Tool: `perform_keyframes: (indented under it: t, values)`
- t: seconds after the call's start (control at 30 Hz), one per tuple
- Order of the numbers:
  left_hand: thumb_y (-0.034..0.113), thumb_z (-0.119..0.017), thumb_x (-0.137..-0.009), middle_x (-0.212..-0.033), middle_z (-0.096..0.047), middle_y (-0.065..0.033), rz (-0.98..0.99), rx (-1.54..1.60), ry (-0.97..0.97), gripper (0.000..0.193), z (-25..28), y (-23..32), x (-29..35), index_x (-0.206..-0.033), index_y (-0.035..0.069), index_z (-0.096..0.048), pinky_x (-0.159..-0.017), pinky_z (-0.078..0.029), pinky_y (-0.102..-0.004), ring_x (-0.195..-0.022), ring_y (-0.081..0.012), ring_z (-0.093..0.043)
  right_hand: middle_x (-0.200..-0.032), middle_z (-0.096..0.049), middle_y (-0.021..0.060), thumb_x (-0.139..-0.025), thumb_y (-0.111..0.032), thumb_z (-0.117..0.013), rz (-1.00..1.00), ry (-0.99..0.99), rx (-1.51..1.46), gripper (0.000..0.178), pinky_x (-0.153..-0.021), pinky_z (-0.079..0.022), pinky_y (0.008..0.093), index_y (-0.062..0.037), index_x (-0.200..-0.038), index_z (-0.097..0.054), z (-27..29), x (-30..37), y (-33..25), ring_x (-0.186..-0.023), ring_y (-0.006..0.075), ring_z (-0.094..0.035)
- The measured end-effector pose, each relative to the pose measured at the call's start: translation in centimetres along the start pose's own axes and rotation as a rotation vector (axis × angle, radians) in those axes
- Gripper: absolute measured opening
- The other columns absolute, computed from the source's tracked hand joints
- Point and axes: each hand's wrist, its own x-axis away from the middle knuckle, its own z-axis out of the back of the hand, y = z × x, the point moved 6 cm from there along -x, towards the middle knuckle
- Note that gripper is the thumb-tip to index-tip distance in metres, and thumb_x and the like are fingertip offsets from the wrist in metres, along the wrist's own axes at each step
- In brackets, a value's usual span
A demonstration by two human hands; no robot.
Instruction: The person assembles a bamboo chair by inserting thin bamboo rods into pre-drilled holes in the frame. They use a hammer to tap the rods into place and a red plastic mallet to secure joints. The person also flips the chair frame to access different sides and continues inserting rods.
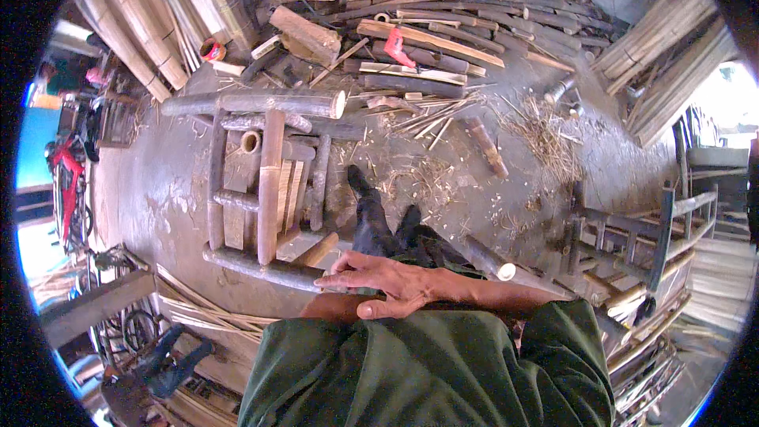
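Bamboo-littered workshop floor: your right hand (pixel 387 285) rests open across your left forearm, left hand hidden; near bamboo frame (pixel 265 190) looks stiff, heavy—grip its thick end pole.

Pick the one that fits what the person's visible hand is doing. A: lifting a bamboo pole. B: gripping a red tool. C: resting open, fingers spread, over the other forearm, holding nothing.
C: the right hand lies flat with fingers spread across the other forearm, empty; the bamboo frame sits untouched on the floor beyond it.
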Motion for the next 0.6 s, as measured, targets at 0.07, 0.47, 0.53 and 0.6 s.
perform_keyframes:
  t: [0.07, 0.47, 0.53, 0.6]
  values:
    - [0.027, -0.059, -0.084, -0.106, -0.054, -0.0234, 0.025, 0.015, 0.025, 0.042, 0.2, -0.8, 0.3, -0.116, 0.001, -0.052, -0.085, -0.043, -0.0496, -0.099, -0.0409, -0.053, -0.110, -0.043, 0.0148, -0.093, -0.054, -0.043, 0.057, 0.013, 0.024, 0.071, -0.080, -0.045, 0.0368, -0.0001, -0.139, -0.038, -1.1, -0.2, 0.5, -0.088, 0.0241, -0.051]
    - [0.028, -0.058, -0.085, -0.104, -0.055, -0.0234, 0.138, 0.082, 0.120, 0.041, 0.5, -4.3, 1.6, -0.115, 0.001, -0.052, -0.083, -0.044, -0.0491, -0.097, -0.0410, -0.054, -0.114, -0.041, 0.0122, -0.093, -0.056, -0.039, -0.165, -0.238, -0.078, 0.071, -0.086, -0.042, 0.0371, -0.0050, -0.141, -0.038, -1.3, -1.5, 0.1, -0.094, 0.0220, -0.049]
    - [0.028, -0.058, -0.085, -0.103, -0.055, -0.0234, 0.131, 0.086, 0.116, 0.041, 0.1, -4.1, 0.8, -0.115, 0.001, -0.052, -0.083, -0.044, -0.0490, -0.097, -0.0411, -0.055, -0.116, -0.041, 0.0124, -0.092, -0.057, -0.039, -0.212, -0.262, -0.064, 0.072, -0.087, -0.042, 0.0370, -0.0049, -0.141, -0.039, -0.7, -1.4, 0.1, -0.096, 0.0217, -0.050]
    - [0.028, -0.058, -0.085, -0.103, -0.056, -0.0234, 0.150, 0.095, 0.129, 0.041, 0.3, -4.4, 1.1, -0.115, 0.001, -0.053, -0.083, -0.044, -0.0489, -0.096, -0.0411, -0.055, -0.115, -0.041, 0.0121, -0.092, -0.059, -0.039, -0.177, -0.278, -0.058, 0.073, -0.085, -0.043, 0.0364, -0.0050, -0.141, -0.039, -1.1, -1.7, -0.1, -0.094, 0.0211, -0.051]
